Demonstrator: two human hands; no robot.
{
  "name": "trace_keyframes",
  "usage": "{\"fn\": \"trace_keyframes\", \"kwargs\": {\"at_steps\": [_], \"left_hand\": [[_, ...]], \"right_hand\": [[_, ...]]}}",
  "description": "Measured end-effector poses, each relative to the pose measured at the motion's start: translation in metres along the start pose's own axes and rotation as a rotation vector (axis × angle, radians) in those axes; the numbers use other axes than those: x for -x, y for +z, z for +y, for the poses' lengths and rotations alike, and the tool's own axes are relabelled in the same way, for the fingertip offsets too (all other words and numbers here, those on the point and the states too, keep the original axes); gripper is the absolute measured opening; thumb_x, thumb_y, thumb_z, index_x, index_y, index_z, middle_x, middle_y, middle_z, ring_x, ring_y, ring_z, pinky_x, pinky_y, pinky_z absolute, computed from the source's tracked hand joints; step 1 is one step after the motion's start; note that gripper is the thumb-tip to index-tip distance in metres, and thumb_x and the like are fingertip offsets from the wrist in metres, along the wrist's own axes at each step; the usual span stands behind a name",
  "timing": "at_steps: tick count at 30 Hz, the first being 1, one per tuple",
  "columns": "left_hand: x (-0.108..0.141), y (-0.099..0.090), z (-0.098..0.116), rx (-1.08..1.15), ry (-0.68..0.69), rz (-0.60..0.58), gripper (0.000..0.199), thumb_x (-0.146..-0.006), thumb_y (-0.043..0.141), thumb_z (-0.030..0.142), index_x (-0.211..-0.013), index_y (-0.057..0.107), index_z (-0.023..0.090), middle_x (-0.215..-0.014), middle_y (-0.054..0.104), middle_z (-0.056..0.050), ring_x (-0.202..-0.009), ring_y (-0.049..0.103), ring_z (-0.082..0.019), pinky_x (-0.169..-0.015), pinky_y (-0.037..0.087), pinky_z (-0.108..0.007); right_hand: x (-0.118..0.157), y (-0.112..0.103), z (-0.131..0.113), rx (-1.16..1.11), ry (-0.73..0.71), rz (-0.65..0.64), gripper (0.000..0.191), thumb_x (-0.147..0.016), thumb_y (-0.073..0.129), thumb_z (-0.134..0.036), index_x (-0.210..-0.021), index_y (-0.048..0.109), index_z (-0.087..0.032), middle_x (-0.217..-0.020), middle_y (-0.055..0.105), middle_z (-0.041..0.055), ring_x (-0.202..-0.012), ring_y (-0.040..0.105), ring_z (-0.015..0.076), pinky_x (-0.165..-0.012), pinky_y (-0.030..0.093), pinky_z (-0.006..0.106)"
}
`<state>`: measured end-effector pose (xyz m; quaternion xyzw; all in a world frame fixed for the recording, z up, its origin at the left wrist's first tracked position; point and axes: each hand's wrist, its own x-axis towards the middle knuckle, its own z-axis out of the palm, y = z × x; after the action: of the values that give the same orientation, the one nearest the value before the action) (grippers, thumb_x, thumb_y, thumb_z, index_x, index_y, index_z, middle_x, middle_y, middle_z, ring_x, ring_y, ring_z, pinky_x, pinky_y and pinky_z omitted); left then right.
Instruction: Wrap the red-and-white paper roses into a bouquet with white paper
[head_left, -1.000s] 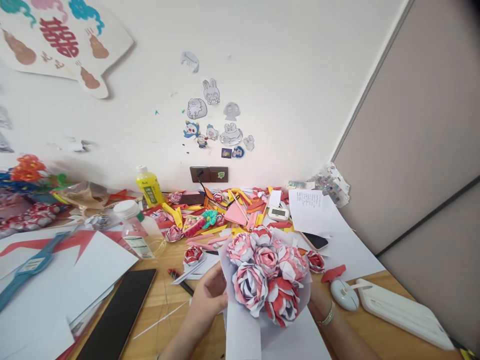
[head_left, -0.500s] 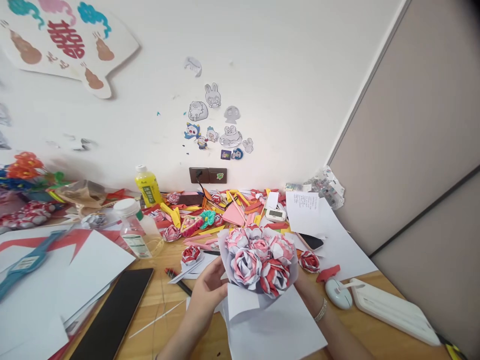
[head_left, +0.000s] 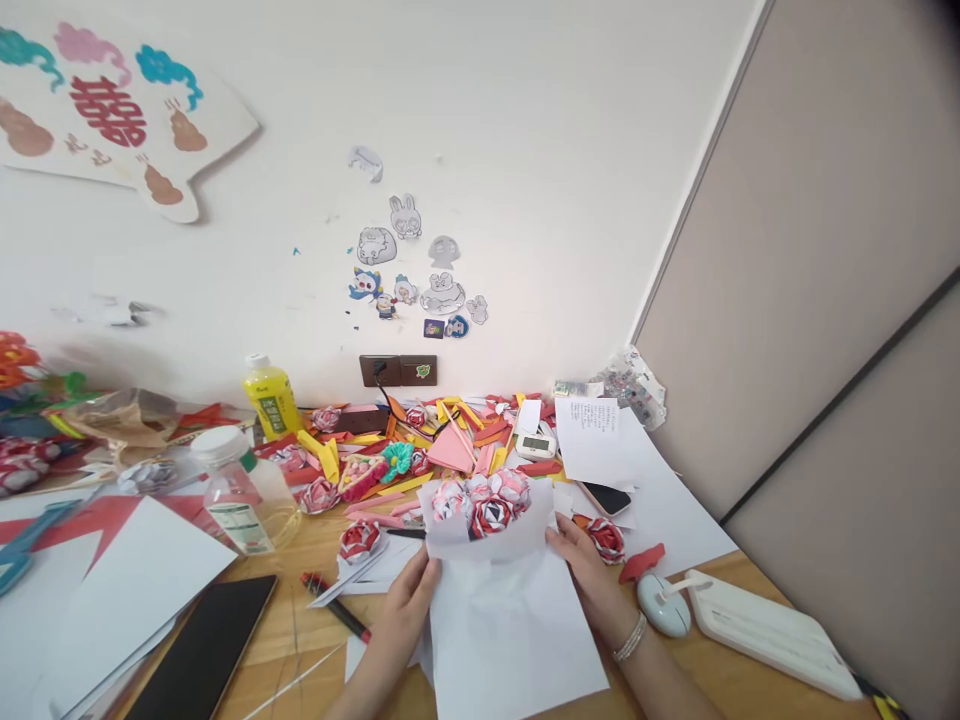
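Note:
A bouquet of paper roses (head_left: 493, 514) in pink, red and white stands in front of me, its lower part hidden behind white wrapping paper (head_left: 514, 620). My left hand (head_left: 411, 592) grips the paper's left edge, thumb in front and fingers partly behind. On the right edge my right hand (head_left: 583, 562) pinches the same paper just below the blooms; a bracelet circles that wrist. A loose red paper rose (head_left: 604, 540) lies beyond my right hand, and another red rose (head_left: 360, 541) lies left of the bouquet. Near my left forearm is a black-and-red pen (head_left: 337, 607).
Colored paper strips and small crafts lie along the wall. At left stand a clear jar (head_left: 238, 500) and a yellow-labelled bottle (head_left: 270, 397), with a dark tablet-like slab (head_left: 206, 645) and white sheets nearby. A white lamp (head_left: 772, 635) lies at right, near a phone (head_left: 606, 497).
The white paper has come up over the front of the roses, covering the lower blooms. My right hand has come out from behind the bouquet to the paper's right edge. The view has shifted.

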<state>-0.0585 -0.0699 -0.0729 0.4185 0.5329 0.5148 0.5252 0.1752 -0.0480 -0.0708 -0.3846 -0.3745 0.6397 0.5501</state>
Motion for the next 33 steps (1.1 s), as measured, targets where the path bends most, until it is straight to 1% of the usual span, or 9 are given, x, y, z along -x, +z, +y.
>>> {"fn": "trace_keyframes", "kwargs": {"at_steps": [3,11,15,18,23,25,29,31,33], "left_hand": [[-0.001,0.004,-0.003,0.085,-0.068,-0.003,0.054,-0.068,0.055,0.061,-0.098,0.068,0.018,-0.118,0.063,-0.009,-0.125,0.040,-0.030,-0.106,0.029,-0.041],[-0.010,0.008,-0.019,0.333,-0.157,-0.044,0.090,-0.054,0.074,0.053,-0.129,0.042,0.016,-0.135,0.047,-0.016,-0.118,0.048,-0.032,-0.084,0.051,-0.039],[-0.007,0.006,-0.014,0.297,-0.096,-0.156,0.080,-0.058,0.075,0.047,-0.126,0.046,0.016,-0.133,0.049,-0.016,-0.122,0.044,-0.030,-0.087,0.049,-0.035],[-0.010,0.006,-0.020,0.253,-0.104,-0.123,0.080,-0.053,0.077,0.047,-0.122,0.050,0.018,-0.133,0.051,-0.013,-0.123,0.044,-0.031,-0.088,0.050,-0.034],[-0.022,0.003,-0.041,0.217,-0.089,-0.085,0.085,-0.049,0.077,0.052,-0.122,0.049,0.020,-0.131,0.053,-0.011,-0.124,0.042,-0.031,-0.090,0.049,-0.035],[-0.024,0.001,-0.044,0.204,-0.080,-0.111,0.082,-0.052,0.076,0.052,-0.123,0.049,0.020,-0.131,0.053,-0.010,-0.124,0.042,-0.030,-0.093,0.047,-0.036],[-0.022,-0.001,-0.042,0.217,-0.074,-0.112,0.084,-0.050,0.078,0.050,-0.124,0.048,0.020,-0.134,0.050,-0.011,-0.124,0.042,-0.031,-0.097,0.044,-0.036],[-0.022,-0.001,-0.041,0.228,-0.048,-0.122,0.084,-0.050,0.079,0.048,-0.124,0.048,0.021,-0.134,0.050,-0.011,-0.123,0.043,-0.032,-0.097,0.044,-0.038],[-0.023,-0.003,-0.044,0.221,-0.016,-0.152,0.079,-0.053,0.079,0.045,-0.122,0.050,0.022,-0.132,0.052,-0.011,-0.121,0.045,-0.033,-0.097,0.044,-0.040]], "right_hand": [[-0.002,-0.003,-0.001,0.056,-0.002,0.043,0.048,-0.067,0.070,-0.037,-0.110,0.059,-0.018,-0.105,0.067,0.0096,-0.091,0.064,0.0250,-0.079,0.049,0.037],[0.010,-0.052,-0.046,0.087,-0.140,0.264,0.038,-0.065,0.072,-0.038,-0.098,0.061,-0.022,-0.095,0.070,0.0027,-0.084,0.065,0.0217,-0.071,0.051,0.032],[0.018,-0.095,-0.062,0.066,-0.325,0.629,0.035,-0.064,0.069,-0.040,-0.095,0.059,-0.024,-0.087,0.070,-0.0014,-0.074,0.065,0.0174,-0.065,0.052,0.028],[0.011,-0.115,-0.071,0.246,-0.432,0.939,0.039,-0.065,0.061,-0.043,-0.094,0.058,-0.018,-0.085,0.068,0.0037,-0.072,0.063,0.0193,-0.063,0.052,0.030],[-0.004,-0.099,-0.085,0.509,-0.546,1.087,0.061,-0.057,0.066,-0.033,-0.112,0.051,-0.010,-0.119,0.054,0.0171,-0.109,0.049,0.0314,-0.090,0.039,0.044],[0.004,-0.072,-0.076,0.751,-0.623,1.037,0.056,-0.064,0.061,-0.033,-0.115,0.051,-0.012,-0.127,0.047,0.0175,-0.119,0.038,0.0326,-0.098,0.029,0.046],[0.037,-0.001,-0.025,0.981,-0.319,0.436,0.027,-0.074,0.056,-0.039,-0.096,0.062,-0.023,-0.100,0.064,0.0110,-0.096,0.056,0.0300,-0.085,0.041,0.041],[0.049,0.029,0.003,1.038,-0.186,0.212,0.038,-0.068,0.064,-0.034,-0.104,0.060,-0.025,-0.101,0.065,0.0078,-0.093,0.059,0.0293,-0.080,0.044,0.039],[0.051,0.050,0.024,1.109,-0.122,0.204,0.055,-0.060,0.069,-0.030,-0.113,0.055,-0.024,-0.111,0.061,0.0088,-0.100,0.056,0.0312,-0.082,0.044,0.039]]}}
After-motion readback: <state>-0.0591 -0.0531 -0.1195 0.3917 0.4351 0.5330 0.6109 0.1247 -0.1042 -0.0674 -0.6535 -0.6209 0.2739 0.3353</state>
